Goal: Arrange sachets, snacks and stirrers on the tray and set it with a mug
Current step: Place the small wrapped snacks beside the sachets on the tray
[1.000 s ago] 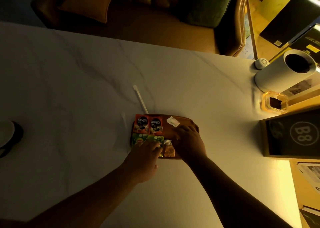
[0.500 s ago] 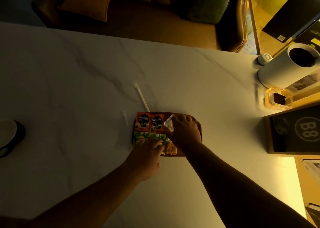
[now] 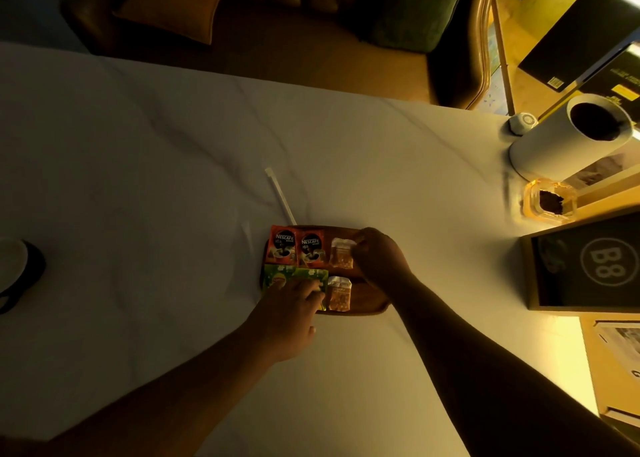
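A dark wooden tray (image 3: 372, 306) lies on the white marble table. Two red Nescafe sachets (image 3: 297, 249) sit side by side along its far edge, and green tea sachets (image 3: 292, 274) lie in front of them. One clear snack packet (image 3: 341, 257) rests beside the red sachets, with my right hand (image 3: 379, 259) pinching its top corner. A second snack packet (image 3: 339, 293) lies nearer me. My left hand (image 3: 289, 312) presses flat on the green sachets. A white wrapped stirrer (image 3: 280, 195) lies on the table just beyond the tray. A mug (image 3: 15, 273) shows at the far left edge.
A tall white cylinder (image 3: 561, 141) stands at the right, with a small white round object (image 3: 523, 122) behind it and a glass ashtray (image 3: 549, 202) in front. A dark framed "B8" box (image 3: 588, 266) sits at the right edge. Sofa and cushions lie beyond the table.
My right hand has slid right and uncovered the far snack packet, which now lies flat beside the red sachets. My left hand stays on the green sachets.
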